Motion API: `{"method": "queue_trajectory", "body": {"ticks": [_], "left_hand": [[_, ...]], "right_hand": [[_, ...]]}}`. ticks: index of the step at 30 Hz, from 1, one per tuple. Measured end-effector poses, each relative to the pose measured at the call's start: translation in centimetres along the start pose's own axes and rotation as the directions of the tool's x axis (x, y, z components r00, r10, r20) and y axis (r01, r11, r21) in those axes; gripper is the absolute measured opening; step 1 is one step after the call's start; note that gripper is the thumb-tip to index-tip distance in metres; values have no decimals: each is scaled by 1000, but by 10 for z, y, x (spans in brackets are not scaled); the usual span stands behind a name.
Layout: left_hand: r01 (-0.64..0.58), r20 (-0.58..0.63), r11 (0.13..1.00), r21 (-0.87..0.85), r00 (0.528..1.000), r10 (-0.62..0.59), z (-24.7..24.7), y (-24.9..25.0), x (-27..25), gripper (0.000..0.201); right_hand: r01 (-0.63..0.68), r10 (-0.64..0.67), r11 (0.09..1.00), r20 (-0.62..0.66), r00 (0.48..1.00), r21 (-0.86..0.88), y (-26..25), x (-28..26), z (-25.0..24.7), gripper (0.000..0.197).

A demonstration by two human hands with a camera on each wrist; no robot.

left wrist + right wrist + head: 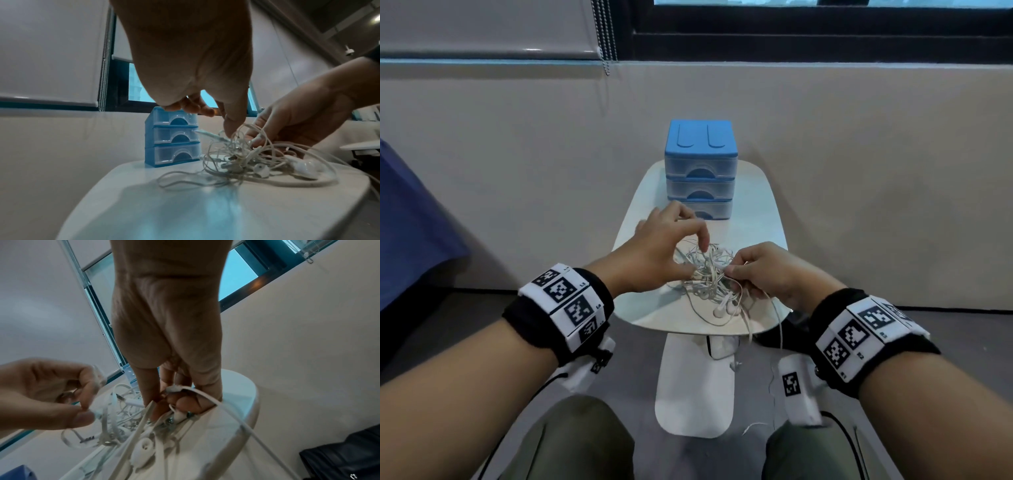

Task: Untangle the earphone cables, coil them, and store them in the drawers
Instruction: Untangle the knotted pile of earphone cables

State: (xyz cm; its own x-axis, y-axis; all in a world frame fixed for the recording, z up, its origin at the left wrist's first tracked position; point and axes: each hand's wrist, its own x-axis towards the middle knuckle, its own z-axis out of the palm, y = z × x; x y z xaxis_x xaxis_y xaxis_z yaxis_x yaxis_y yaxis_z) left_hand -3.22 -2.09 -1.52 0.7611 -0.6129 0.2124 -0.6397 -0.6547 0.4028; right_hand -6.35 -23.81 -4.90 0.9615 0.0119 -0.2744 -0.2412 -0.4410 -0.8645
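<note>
A tangle of white earphone cables (707,274) lies on the small white table (760,212), with earbuds (726,308) at its near side. My left hand (664,246) pinches a strand between thumb and forefinger at the tangle's left; the right wrist view shows that pinch (90,410). My right hand (763,270) grips cables at the tangle's right with curled fingers (185,402). Some cable hangs over the table's near edge. A blue three-drawer unit (700,171) stands at the back of the table with its drawers closed (174,138).
The table (185,211) is narrow, with a white base (693,394) on the grey floor. A wall and a window sill lie behind it. Blue fabric (410,219) sits at the left and a black bag (345,456) at the right.
</note>
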Motion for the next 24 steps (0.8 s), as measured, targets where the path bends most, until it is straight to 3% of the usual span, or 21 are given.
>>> {"method": "queue_trajectory", "body": {"ticks": [2, 5, 11, 14, 20, 24], "left_hand": [[-31, -16, 995, 96, 999, 32, -2, -2, 1, 26], [-90, 71, 994, 54, 994, 86, 1, -1, 5, 13], [-12, 129, 999, 31, 992, 8, 21, 10, 13, 3], [31, 94, 1000, 3, 995, -31, 24, 13, 17, 3], [44, 83, 999, -26, 996, -41, 24, 14, 18, 25], [33, 21, 999, 23, 999, -33, 29, 16, 19, 18]], "right_hand": [[-17, 17, 1000, -1, 1000, -7, 0, 4, 1, 23], [-37, 36, 999, -16, 999, -24, 0, 8, 3, 27], [-31, 31, 1000, -4, 1000, -4, 2, 7, 3, 26], [-14, 14, 999, -4, 1000, 45, 6, 9, 2, 31], [12, -15, 994, 30, 999, 112, 9, 7, 3, 32], [10, -13, 996, 37, 999, 86, 9, 8, 3, 34]]}}
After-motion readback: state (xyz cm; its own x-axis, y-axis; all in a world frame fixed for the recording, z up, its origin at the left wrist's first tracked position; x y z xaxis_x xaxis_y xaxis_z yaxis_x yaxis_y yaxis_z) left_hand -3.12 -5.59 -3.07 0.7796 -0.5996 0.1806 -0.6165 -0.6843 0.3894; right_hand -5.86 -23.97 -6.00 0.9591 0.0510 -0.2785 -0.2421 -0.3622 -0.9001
